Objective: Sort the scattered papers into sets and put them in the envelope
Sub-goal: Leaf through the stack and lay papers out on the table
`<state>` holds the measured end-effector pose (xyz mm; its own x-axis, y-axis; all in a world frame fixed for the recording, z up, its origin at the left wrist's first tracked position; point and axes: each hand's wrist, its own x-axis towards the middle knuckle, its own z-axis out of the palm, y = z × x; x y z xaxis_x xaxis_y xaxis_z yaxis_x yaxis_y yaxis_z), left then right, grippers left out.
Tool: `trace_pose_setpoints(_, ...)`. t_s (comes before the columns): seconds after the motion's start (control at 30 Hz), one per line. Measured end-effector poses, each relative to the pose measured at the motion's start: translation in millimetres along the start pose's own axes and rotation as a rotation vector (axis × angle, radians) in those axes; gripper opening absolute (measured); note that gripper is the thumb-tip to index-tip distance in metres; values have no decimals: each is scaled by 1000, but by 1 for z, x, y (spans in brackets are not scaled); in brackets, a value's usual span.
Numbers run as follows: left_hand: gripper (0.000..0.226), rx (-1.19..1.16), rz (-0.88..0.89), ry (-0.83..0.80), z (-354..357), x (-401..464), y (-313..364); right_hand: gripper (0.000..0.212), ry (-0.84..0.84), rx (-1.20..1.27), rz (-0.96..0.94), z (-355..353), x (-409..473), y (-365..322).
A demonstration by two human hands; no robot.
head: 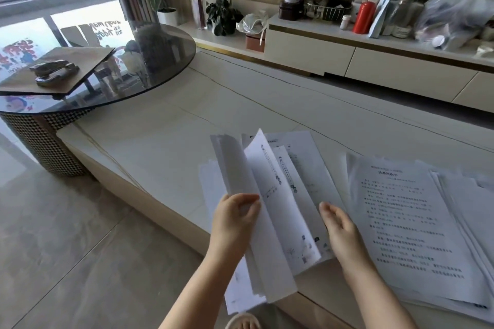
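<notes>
- I have my left hand gripping a sheaf of papers, thumb over the front, fingers curled behind; the sheaf stands tilted up at the near edge of the low white table, lower end hanging past it.
- My right hand sits just right of the sheaf, fingers loosely bent against the edge of the fanned sheets; looks like touching, not pinching, holding nothing that I can tell.
- Handling call: sheets are thin, light, floppy, slick on each other; they fan apart easily. Best hold is a pinch low on one long edge, other hand squaring the loose side.
- Right of the sheaf, a printed stack lies flat on the table, more sheets spread beyond it.
- More loose pages lie flat behind the sheaf.
- No envelope that I can make out.
- Far left of the sheaf, a round glass table carries a board with a stapler on it.
- Farthest back, a long cabinet holds a red bottle and clutter.
</notes>
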<state>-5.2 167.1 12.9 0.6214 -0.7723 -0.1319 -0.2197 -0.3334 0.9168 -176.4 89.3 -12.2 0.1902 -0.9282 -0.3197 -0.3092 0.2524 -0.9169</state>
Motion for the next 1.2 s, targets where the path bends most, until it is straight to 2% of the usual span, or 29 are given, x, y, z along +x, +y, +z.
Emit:
trace_pose_setpoints(0.1,27,22,-3,128,-11,-3,-4,56,-81,-88,64,0,1,6)
trace_pose_setpoints(0.17,35,27,5,152,-19,-6,-4,65,-105,-147,82,2,3,12)
trace_pose_setpoints(0.23,44,24,21,169,-25,-8,-5,56,-72,-239,42,4,5,19)
trace_pose_setpoints(0.33,69,-43,42,221,-35,-9,-5,30,47,-269,-46,5,8,20)
trace_pose_setpoints(0.4,85,-111,27,240,-40,-9,0,23,127,-220,-75,4,10,18)
trace_pose_setpoints(0.47,92,-176,-9,252,-44,-6,1,24,198,-186,-83,1,12,18)
trace_pose_setpoints(0.53,79,-219,-15,250,-48,-1,0,26,266,-149,-63,-3,16,20)
trace_pose_setpoints(0.6,43,-262,-31,235,-49,3,-2,25,316,-110,-45,-6,20,23)
trace_pose_setpoints(0.67,22,-368,-107,203,-44,5,-4,24,327,-148,-66,-6,21,23)
trace_pose_setpoints(0.77,17,-591,-247,112,-27,6,-8,28,299,-224,-77,-3,18,18)
trace_pose_setpoints(0.83,17,-659,-339,46,-14,8,-12,37,305,-338,-99,1,16,15)
trace_pose_setpoints(0.93,16,-691,-416,-58,2,11,-16,42,354,-564,-302,11,7,10)
trace_pose_setpoints(1.0,16,-736,-463,-88,11,11,-15,43,167,-468,-346,25,-7,-3)
trace_pose_setpoints(1.07,29,-818,-512,-119,17,9,-11,57,-154,-280,-232,43,-20,-12)
trace_pose_setpoints(1.1,33,-861,-539,-125,19,8,-8,67,-246,-246,-186,51,-25,-14)
trace_pose_setpoints(1.2,35,-970,-623,-90,23,5,-3,84,-258,-217,-177,60,-29,-8)
